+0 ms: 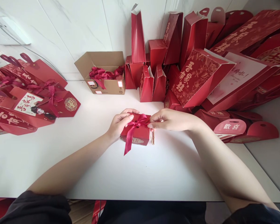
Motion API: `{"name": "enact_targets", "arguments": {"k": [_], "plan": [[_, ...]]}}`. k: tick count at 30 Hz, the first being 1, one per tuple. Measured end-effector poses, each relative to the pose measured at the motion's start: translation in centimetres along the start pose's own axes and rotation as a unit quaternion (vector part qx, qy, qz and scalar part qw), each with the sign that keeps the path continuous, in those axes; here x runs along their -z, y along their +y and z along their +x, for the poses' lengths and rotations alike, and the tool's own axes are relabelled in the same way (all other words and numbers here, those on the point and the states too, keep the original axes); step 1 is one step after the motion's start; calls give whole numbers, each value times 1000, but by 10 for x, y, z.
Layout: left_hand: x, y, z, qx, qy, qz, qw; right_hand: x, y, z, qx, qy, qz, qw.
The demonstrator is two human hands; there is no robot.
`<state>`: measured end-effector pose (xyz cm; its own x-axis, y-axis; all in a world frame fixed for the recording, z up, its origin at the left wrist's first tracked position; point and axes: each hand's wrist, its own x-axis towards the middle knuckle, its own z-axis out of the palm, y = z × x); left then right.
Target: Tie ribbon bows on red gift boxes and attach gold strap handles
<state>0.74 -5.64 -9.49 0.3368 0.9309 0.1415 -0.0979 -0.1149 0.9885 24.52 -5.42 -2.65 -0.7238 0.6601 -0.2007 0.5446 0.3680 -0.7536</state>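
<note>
Gold characters 吾家有囍 stood on the floral gift box (198, 77) and the long gift box (252, 32) behind; print on the pale card (235, 74) was too small.

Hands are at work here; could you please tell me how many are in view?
2: the left hand holds the left side of the red box, and the right hand is at the right of its bow; no others show.

From where I stand, the left forearm (77, 165) slants forward and inward, wrist nearly straight, the left hand (121, 124) curved in a grip with its thumb on the near side. The right forearm (219, 158) angles in opposite, wrist bent inward, the right hand (170, 119) curled, thumb and forefinger pinching.
</note>
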Motion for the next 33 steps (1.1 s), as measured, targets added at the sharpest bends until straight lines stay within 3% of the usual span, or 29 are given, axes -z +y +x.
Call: {"name": "enact_targets", "arguments": {"k": [9,19,23,29,33], "plan": [[-2,4,-1,-17,7,46,999,-20,-26,-5,29,152,-223,962],[-1,0,-1,-30,24,70,997,-34,-23,10,96,192,-334,918],[-2,2,-1,-37,26,94,995,-36,-26,10,72,201,-303,929],[-4,5,-2,-38,11,120,992,-36,-28,13,-33,209,-168,963],[-5,6,-3,-43,10,117,992,-36,-29,17,-65,205,-107,971]]}}
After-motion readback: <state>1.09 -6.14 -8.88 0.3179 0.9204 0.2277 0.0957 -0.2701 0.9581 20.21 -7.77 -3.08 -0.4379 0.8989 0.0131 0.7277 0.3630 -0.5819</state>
